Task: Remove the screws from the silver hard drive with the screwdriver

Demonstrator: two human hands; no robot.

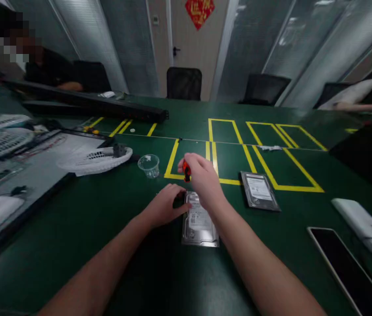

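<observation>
Head view: right hand point(202, 177) grasps an orange-black screwdriver point(187, 171) over the far-left corner of the near hard drive point(201, 224), flat on the table point(159, 281). Left hand point(164, 204) curls there, thumb on the drive; can't tell if pinching. Casing looks closed: probably early. Second drive point(260, 191), apart at right, looks closed too. Clear cup point(149, 166) sits left; right arm hides part of the near drive.
</observation>
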